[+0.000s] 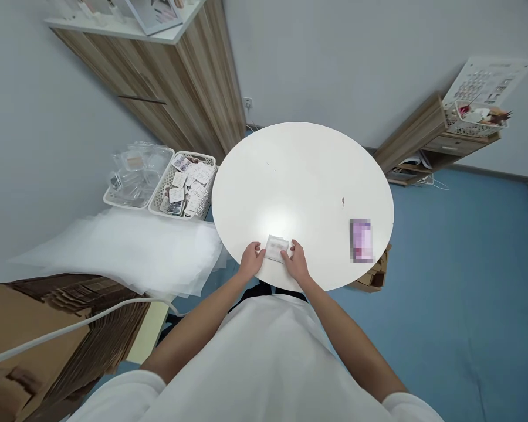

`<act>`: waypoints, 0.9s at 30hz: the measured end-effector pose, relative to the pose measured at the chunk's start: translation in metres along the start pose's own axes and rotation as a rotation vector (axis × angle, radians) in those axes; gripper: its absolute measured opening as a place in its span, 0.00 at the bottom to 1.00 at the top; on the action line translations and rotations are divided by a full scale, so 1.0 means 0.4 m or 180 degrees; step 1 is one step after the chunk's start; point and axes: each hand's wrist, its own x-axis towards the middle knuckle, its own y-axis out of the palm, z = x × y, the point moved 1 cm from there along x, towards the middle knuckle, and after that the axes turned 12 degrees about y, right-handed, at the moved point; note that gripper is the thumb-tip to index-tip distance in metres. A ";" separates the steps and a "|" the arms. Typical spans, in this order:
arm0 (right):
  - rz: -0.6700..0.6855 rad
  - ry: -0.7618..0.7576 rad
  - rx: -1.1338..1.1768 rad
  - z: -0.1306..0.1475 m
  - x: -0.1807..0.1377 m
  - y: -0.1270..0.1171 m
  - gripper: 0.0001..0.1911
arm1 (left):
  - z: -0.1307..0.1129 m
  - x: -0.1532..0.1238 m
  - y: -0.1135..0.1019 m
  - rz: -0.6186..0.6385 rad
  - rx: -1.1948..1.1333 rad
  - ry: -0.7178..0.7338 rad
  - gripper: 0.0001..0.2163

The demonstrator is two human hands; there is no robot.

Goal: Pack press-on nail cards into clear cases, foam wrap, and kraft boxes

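A small flat packet (276, 248), clear or whitish with faint grey marks, is at the near edge of the round white table. My left hand (251, 260) has its thumb at the packet's left edge, with the fingers curled beside it. On the opposite side, my right hand (296, 264) presses its thumb on the right edge, fingers bent around that side. Whether the packet rests on the tabletop or is slightly raised I cannot tell. What it contains is too small to make out.
The white table (308, 176) bears a blurred purple-pink item (361, 240) at right. Left of it stand a basket of cards (189, 184), a basket of clear bags (136, 176), white sheets (127, 249) and folded cardboard (39, 328). A cardboard box (374, 275) is below right.
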 end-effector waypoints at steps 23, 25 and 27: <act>0.0970 0.0580 0.0739 0.017 -0.019 0.022 0.36 | -0.023 -0.030 0.035 0.0331 -0.0606 -0.0126 0.23; 0.0927 0.0530 0.0639 0.044 -0.014 0.044 0.37 | -0.012 -0.013 0.016 0.0317 -0.0717 -0.0110 0.24; 0.0908 0.0449 0.0580 0.084 -0.005 0.073 0.38 | 0.009 0.011 -0.013 0.0165 -0.0794 -0.0077 0.24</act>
